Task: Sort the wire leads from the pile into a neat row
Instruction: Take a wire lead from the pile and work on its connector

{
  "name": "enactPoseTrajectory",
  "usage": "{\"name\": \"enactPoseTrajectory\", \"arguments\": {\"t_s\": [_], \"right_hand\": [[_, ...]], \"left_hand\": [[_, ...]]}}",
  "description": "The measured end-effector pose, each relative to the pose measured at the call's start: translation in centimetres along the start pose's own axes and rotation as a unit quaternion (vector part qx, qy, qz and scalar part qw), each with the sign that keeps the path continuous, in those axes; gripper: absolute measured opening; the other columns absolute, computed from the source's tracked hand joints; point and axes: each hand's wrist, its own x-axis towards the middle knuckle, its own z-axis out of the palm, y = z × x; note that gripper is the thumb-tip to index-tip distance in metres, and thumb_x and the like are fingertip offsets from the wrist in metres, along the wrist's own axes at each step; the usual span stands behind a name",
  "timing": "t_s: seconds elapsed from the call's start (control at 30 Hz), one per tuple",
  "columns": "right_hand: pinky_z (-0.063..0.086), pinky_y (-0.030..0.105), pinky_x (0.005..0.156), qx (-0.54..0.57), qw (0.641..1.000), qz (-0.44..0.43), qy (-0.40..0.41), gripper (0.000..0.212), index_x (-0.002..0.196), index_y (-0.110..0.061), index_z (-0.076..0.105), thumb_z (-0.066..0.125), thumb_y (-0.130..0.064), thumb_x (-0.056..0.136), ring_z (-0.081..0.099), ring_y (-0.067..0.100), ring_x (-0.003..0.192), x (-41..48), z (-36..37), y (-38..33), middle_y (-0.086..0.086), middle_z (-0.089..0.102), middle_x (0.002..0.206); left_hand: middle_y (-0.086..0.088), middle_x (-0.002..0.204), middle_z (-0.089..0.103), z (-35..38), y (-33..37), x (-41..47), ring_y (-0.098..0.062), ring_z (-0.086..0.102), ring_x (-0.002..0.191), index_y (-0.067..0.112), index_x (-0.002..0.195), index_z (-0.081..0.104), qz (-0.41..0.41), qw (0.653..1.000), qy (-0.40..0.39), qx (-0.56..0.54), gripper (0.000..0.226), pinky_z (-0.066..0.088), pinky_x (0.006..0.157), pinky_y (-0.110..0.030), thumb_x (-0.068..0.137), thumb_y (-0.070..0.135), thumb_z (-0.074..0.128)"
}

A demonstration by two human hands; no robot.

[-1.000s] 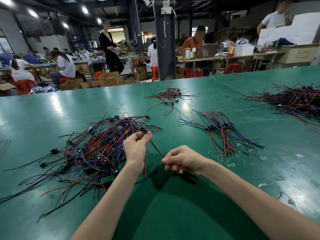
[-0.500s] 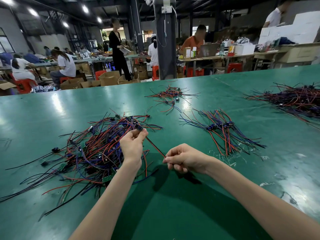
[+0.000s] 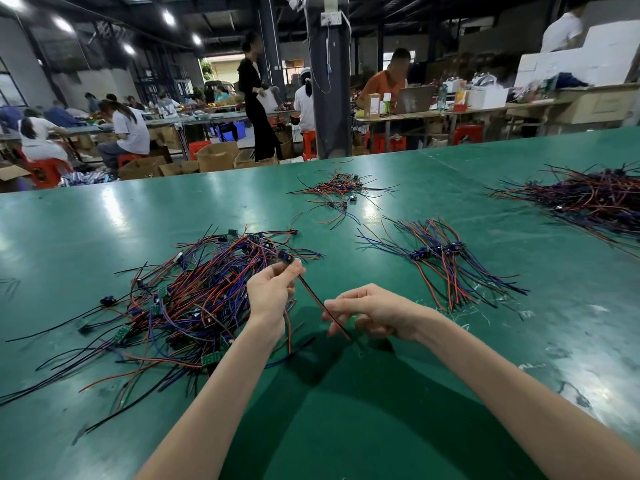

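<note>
- At the near edge of the green bench [image 3: 381, 427]: both bare forearms reach in from below, and the hands meet just right of the pile [image 3: 194, 299].
- Left hand [image 3: 270, 299]: grip closed on one wire lead [image 3: 313, 296], thumb and fingertips pinching it just under its dark connector, which sticks up above the fingers.
- Right hand [image 3: 374, 317]: fingers curled, grip closed on the same lead lower down. Its red and black wires run on a slant between the two hands, lifted off the bench.
- The pile is a loose tangle of red, blue and black leads with small green boards and dark connectors, touching the left forearm.
- Row [image 3: 440, 252]: sorted leads lie right of the hands and well apart from the pile, with blue connectors lined up side by side and wires fanned to both sides.
- Smaller heap [image 3: 337, 188] lies further back on the bench. Far-right heap [image 3: 588, 199] is cut off by the frame edge.
- Containers: open cardboard cartons [image 3: 218, 155] stand on the floor beyond the bench, contents not visible. White boxes [image 3: 588, 60] are stacked at the far right, also contents not visible.
- Hard to make out: the lead's free ends are lost in the shadow under the right hand, and individual leads in the pile cannot be separated.
</note>
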Motion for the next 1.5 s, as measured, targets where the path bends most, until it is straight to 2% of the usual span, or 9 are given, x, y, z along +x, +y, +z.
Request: {"name": "enactPoseTrajectory", "arguments": {"t_s": [0.13, 0.3, 0.4, 0.47, 0.63, 0.8, 1.03, 1.37, 1.5], "right_hand": [[0.017, 0.014, 0.032, 0.028, 0.998, -0.042, 0.047, 0.018, 0.087, -0.017, 0.07, 0.068, -0.034, 0.085, 0.025, 0.004, 0.035, -0.1, -0.3, -0.2, 0.006, 0.073, 0.087], [0.016, 0.012, 0.031, 0.045, 0.992, -0.09, 0.077, 0.018, 0.074, -0.004, 0.063, 0.066, -0.015, 0.088, 0.024, 0.002, 0.03, -0.2, -0.3, 0.0, -0.008, 0.058, 0.045], [0.017, 0.013, 0.03, 0.07, 0.989, -0.089, 0.091, 0.019, 0.081, 0.008, 0.063, 0.067, -0.011, 0.086, 0.026, 0.003, 0.029, 0.3, -0.2, 0.2, 0.0, 0.064, 0.054], [0.018, 0.012, 0.03, 0.086, 0.988, -0.081, 0.1, 0.02, 0.087, 0.011, 0.064, 0.067, -0.009, 0.085, 0.028, 0.004, 0.028, 0.5, 0.0, 0.3, 0.004, 0.066, 0.059], [0.018, 0.012, 0.031, 0.106, 0.986, -0.056, 0.115, 0.012, 0.072, -0.005, 0.07, 0.066, -0.003, 0.083, 0.029, 0.005, 0.028, 0.8, 0.6, 0.5, 0.007, 0.068, 0.061], [0.02, 0.012, 0.031, 0.09, 0.987, -0.053, 0.118, 0.013, 0.072, -0.002, 0.069, 0.063, -0.002, 0.084, 0.029, 0.005, 0.029, 0.7, 0.7, 0.2, 0.005, 0.067, 0.059], [0.023, 0.014, 0.031, 0.047, 0.989, -0.06, 0.124, 0.011, 0.077, 0.0, 0.07, 0.062, -0.003, 0.084, 0.035, 0.005, 0.03, 0.8, 0.6, 0.4, 0.003, 0.067, 0.058], [0.028, 0.015, 0.03, 0.018, 0.992, -0.039, 0.116, 0.018, 0.093, 0.012, 0.068, 0.058, -0.001, 0.086, 0.043, 0.004, 0.031, 0.7, 0.9, 0.1, 0.004, 0.067, 0.061], [0.032, 0.015, 0.031, 0.023, 0.995, -0.038, 0.085, 0.013, 0.089, 0.006, 0.067, 0.056, 0.001, 0.088, 0.047, 0.005, 0.034, 0.6, 1.4, 0.1, 0.006, 0.065, 0.062]], "left_hand": [[0.003, 0.06, 0.066, 1.2, -0.6, -1.4, -0.007, 0.038, 0.05, 0.007, 0.072, 0.064, -0.01, 0.996, -0.087, 0.021, 0.013, 0.034, 0.049, -0.015, 0.084, 0.009, 0.069], [-0.008, 0.067, 0.068, 2.3, -1.4, -2.6, -0.015, 0.046, 0.057, 0.011, 0.064, 0.064, -0.023, 0.991, -0.129, 0.002, 0.019, 0.039, 0.059, -0.024, 0.082, 0.007, 0.069], [-0.005, 0.064, 0.068, 2.3, -1.4, -2.7, -0.014, 0.046, 0.057, 0.008, 0.067, 0.063, -0.009, 0.992, -0.125, 0.002, 0.017, 0.039, 0.059, -0.024, 0.082, 0.006, 0.069], [-0.003, 0.061, 0.068, 2.3, -1.4, -2.9, -0.008, 0.048, 0.05, 0.006, 0.068, 0.062, 0.023, 0.993, -0.114, 0.024, 0.016, 0.04, 0.053, -0.017, 0.083, 0.005, 0.069], [-0.003, 0.062, 0.061, 2.2, -1.4, -2.7, 0.005, 0.049, 0.044, -0.005, 0.079, 0.065, 0.085, 0.991, -0.072, 0.068, 0.007, 0.038, 0.048, -0.008, 0.081, 0.0, 0.07], [0.001, 0.06, 0.06, 2.0, -1.8, -2.5, 0.003, 0.047, 0.047, 0.001, 0.074, 0.067, 0.105, 0.987, -0.07, 0.102, 0.008, 0.038, 0.05, -0.01, 0.08, 0.003, 0.072], [-0.003, 0.064, 0.062, 2.1, -2.0, -2.4, 0.003, 0.048, 0.049, -0.002, 0.077, 0.068, 0.113, 0.983, -0.068, 0.128, 0.01, 0.038, 0.05, -0.009, 0.081, 0.005, 0.072], [-0.004, 0.068, 0.066, 1.6, -1.4, -1.8, 0.005, 0.052, 0.051, 0.006, 0.076, 0.067, 0.101, 0.987, -0.032, 0.118, 0.007, 0.039, 0.052, -0.007, 0.081, 0.006, 0.072], [-0.001, 0.068, 0.063, 0.8, -0.8, -0.9, 0.006, 0.046, 0.046, 0.009, 0.073, 0.066, 0.082, 0.992, 0.015, 0.095, 0.011, 0.04, 0.056, -0.016, 0.081, 0.008, 0.072]]}}
